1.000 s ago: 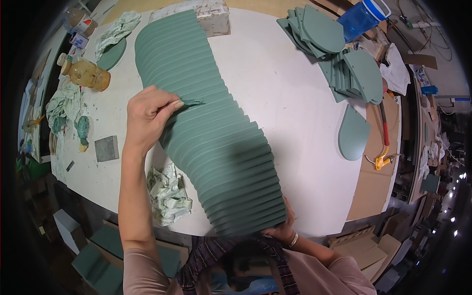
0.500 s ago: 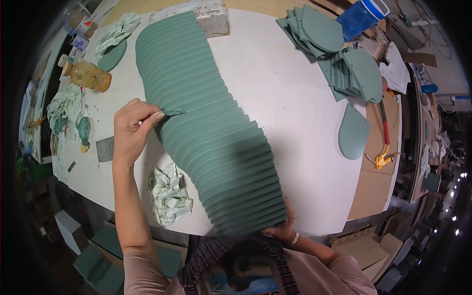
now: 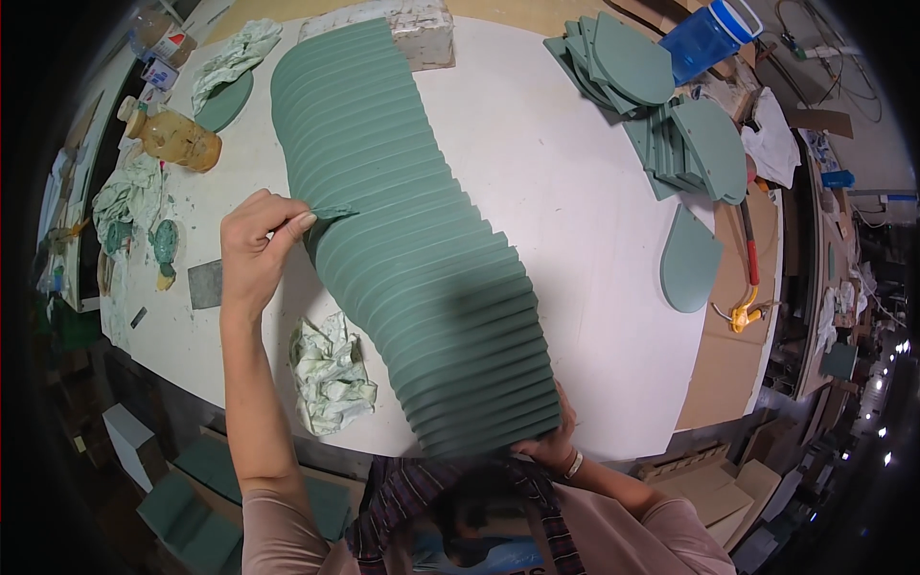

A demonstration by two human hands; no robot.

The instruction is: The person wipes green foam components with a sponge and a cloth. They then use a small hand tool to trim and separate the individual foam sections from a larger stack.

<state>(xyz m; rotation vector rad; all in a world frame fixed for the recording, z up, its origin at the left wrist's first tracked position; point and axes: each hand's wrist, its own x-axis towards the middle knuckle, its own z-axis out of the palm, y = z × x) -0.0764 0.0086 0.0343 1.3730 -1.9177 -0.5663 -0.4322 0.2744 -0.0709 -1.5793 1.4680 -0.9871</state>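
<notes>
A long row of green rounded panels (image 3: 402, 249) stands fanned and overlapping across the white table, running from its far left toward me. My left hand (image 3: 257, 240) is at the row's left side, thumb and fingers pinched on a thin, green-stained strip (image 3: 335, 211). The strip's tip lies against the panels' edges; whether it is cloth or a brush I cannot make out. At the near end, my right hand (image 3: 554, 433) wraps round the right corner of the last panels, its fingers partly hidden. A crumpled green-stained rag (image 3: 331, 374) lies beside the row.
A whitish block (image 3: 422, 36) backs the row's far end. More green panels (image 3: 704, 144) are piled at the far right, one single panel (image 3: 690, 259) lying nearer. A red-handled tool (image 3: 750, 249) lies on cardboard. At left stand a yellowish bottle (image 3: 172, 139) and stained rags (image 3: 129, 196).
My left hand has shifted the strip slightly away along the panel edges. The right hand stays at the near end. The whole view has moved a little.
</notes>
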